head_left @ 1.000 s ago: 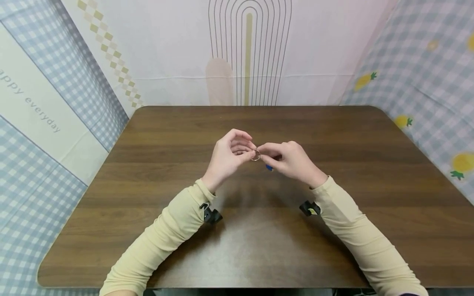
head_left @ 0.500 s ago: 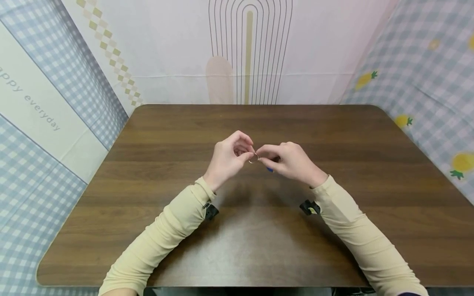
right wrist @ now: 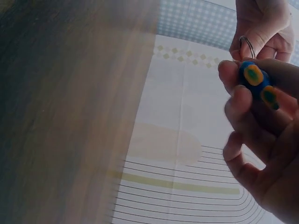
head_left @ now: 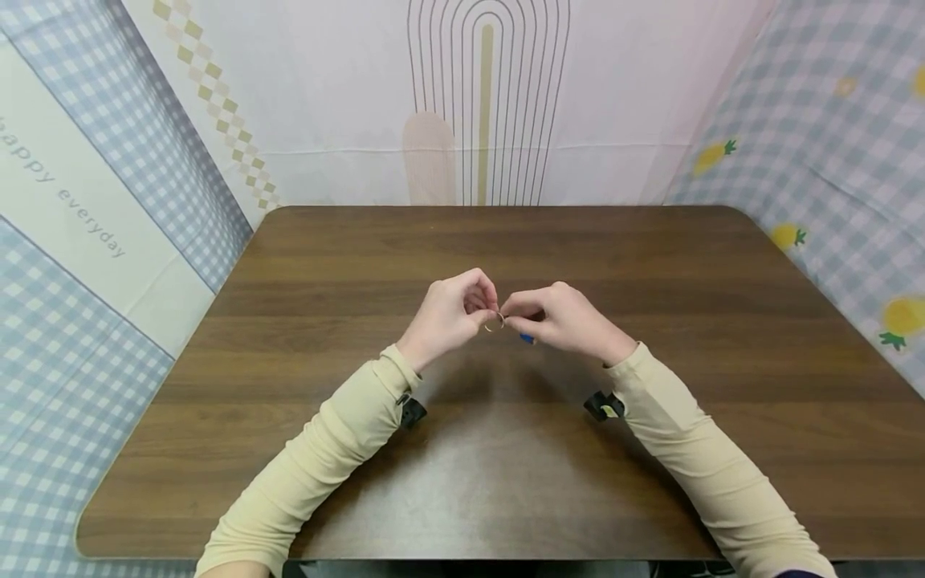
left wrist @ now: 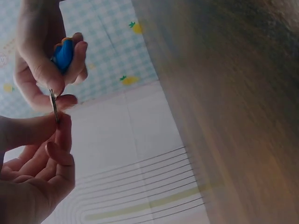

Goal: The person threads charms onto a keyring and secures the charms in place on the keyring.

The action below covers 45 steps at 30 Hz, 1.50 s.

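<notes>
Above the middle of the table, my left hand (head_left: 446, 318) pinches a thin metal split key ring (left wrist: 53, 106) between thumb and forefinger. Its other fingers curl loosely behind. My right hand (head_left: 567, 319) meets the ring from the other side, its thumb and fingertip right at the ring's edge. Within the right hand's fingers sits a small blue charm (right wrist: 254, 74) with orange and green spots. In the head view only a bit of blue shows under the right hand. The right fingers hide how charm and ring connect.
A brown wood-grain table (head_left: 462, 482) with rounded corners spreads under both arms. Behind it hangs a pale cloth (head_left: 347, 96) with arch lines, and checked cloths (head_left: 817, 177) flank the sides. Small black cameras (head_left: 603, 406) sit on the wrists.
Both hands have come slightly lower and closer to the body, the left more so. The key ring has turned between the fingertips, and the left fingers have curled in more.
</notes>
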Available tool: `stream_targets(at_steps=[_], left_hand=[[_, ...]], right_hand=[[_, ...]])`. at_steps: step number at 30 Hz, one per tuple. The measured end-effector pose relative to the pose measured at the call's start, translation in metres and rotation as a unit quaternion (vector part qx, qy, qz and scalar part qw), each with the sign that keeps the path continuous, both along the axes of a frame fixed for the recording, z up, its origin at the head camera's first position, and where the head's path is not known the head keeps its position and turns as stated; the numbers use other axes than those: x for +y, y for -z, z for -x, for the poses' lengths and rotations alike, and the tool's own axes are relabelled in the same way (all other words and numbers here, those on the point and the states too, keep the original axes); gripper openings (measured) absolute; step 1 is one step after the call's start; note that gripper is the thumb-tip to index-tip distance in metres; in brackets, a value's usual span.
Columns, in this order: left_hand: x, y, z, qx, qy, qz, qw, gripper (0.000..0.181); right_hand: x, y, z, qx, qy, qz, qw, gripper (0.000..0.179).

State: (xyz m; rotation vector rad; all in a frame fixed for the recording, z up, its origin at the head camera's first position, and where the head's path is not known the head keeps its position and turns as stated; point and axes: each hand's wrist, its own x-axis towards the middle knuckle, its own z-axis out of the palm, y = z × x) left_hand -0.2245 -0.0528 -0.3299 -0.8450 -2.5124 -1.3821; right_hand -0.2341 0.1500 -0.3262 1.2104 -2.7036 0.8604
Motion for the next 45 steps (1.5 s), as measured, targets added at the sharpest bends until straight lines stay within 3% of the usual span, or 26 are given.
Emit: stream_targets(at_steps=[6, 10, 20, 25, 30, 33, 40, 45], left_hand=[[-0.003, 0.005, 0.007, -0.043, 0.002, 0.054, 0.9976, 0.014], [-0.004, 0.009, 0.009, -0.051, 0.036, 0.08, 0.9948, 0.018], [-0.005, 0.008, 0.01, -0.034, 0.112, 0.113, 0.9867, 0.021], [-0.007, 0.012, 0.012, -0.027, 0.14, 0.175, 0.9741, 0.021], [-0.005, 0.021, 0.015, -0.035, 0.148, 0.266, 0.952, 0.021], [-0.005, 0.024, 0.017, -0.038, 0.16, 0.292, 0.9422, 0.024], [-0.009, 0.04, 0.016, -0.047, 0.191, 0.318, 0.9277, 0.026], [-0.009, 0.055, 0.005, -0.054, 0.186, 0.327, 0.925, 0.021]], right_hand=[[0.001, 0.007, 0.004, -0.063, 0.006, 0.001, 0.998, 0.008], [0.001, 0.011, 0.005, -0.066, 0.007, 0.004, 0.9978, 0.005], [0.0, 0.016, 0.006, -0.05, -0.021, -0.001, 0.9985, 0.007], [0.001, 0.022, 0.006, -0.061, -0.038, -0.019, 0.9973, 0.007], [-0.001, 0.031, 0.004, -0.093, -0.073, -0.064, 0.9909, 0.008], [-0.005, 0.035, 0.003, -0.117, -0.082, -0.086, 0.9859, 0.008], [-0.01, 0.048, 0.002, -0.152, -0.076, -0.129, 0.9771, 0.008], [-0.012, 0.059, -0.005, -0.161, -0.082, -0.151, 0.9718, 0.01]])
